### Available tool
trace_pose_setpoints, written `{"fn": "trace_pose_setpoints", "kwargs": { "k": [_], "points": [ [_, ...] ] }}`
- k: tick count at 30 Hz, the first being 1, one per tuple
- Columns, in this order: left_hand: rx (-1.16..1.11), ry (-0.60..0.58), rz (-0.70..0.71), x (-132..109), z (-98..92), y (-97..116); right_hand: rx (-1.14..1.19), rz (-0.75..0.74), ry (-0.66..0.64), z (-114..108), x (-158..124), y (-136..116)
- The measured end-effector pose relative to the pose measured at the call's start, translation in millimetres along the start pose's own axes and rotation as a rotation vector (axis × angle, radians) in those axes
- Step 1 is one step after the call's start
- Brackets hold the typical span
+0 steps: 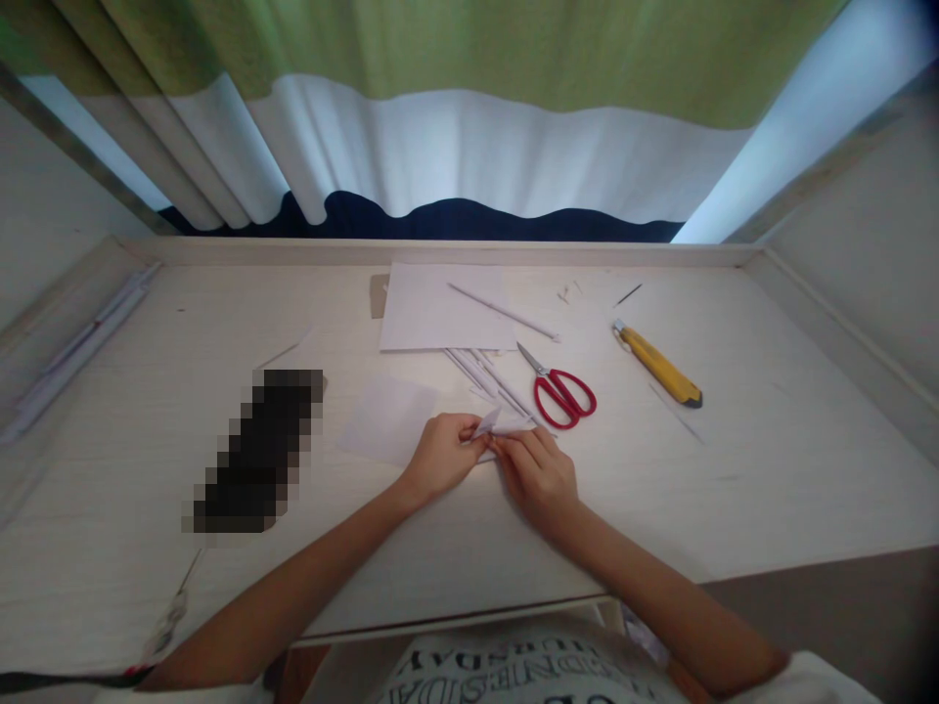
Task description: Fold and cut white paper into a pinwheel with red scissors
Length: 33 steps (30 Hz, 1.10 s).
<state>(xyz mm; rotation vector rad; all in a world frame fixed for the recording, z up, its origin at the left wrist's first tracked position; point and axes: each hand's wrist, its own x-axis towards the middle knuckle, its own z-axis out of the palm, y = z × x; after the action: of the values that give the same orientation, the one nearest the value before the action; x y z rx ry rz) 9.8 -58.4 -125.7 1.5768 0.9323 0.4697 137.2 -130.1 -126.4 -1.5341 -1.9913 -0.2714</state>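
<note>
Near the middle of the desk, both hands meet at a small piece of white paper [506, 422] that looks folded or rolled. My left hand [442, 458] pinches its left end between thumb and fingers. On the right side, my right hand [537, 471] closes its fingers round the paper's lower edge, with the fingertips of both hands almost touching. Just beyond the hands lie several thin white paper sticks [493, 379]. Red-handled scissors [561, 391] rest open to the right of the sticks. A flat square of thin paper [388, 418] lies left of my left hand.
A white sheet [418, 308] with one rolled stick [506, 311] on it lies farther back. A yellow cutter [660, 367] is at the right, a blurred-out dark object [256, 450] at the left. The desk's back ledge [455, 253] runs below the curtain.
</note>
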Motion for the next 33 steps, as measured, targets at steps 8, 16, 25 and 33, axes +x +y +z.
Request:
{"fn": "trace_pose_setpoints", "kwargs": {
  "k": [8,16,25,33],
  "points": [
    [-0.012,-0.016,0.007,0.4,0.2,-1.8,-0.040,0.014,0.000,0.6,3.1,-1.3],
    [0.002,0.002,0.002,0.5,-0.1,0.6,0.032,-0.063,-0.026,-1.3,0.5,0.9],
    [0.001,0.038,-0.007,-0.4,0.1,2.4,0.080,-0.019,-0.030,-2.8,3.5,0.9],
    [0.000,0.045,-0.010,-0.4,0.2,4.2,0.094,0.020,-0.039,-3.2,5.6,-0.2]
  ]
}}
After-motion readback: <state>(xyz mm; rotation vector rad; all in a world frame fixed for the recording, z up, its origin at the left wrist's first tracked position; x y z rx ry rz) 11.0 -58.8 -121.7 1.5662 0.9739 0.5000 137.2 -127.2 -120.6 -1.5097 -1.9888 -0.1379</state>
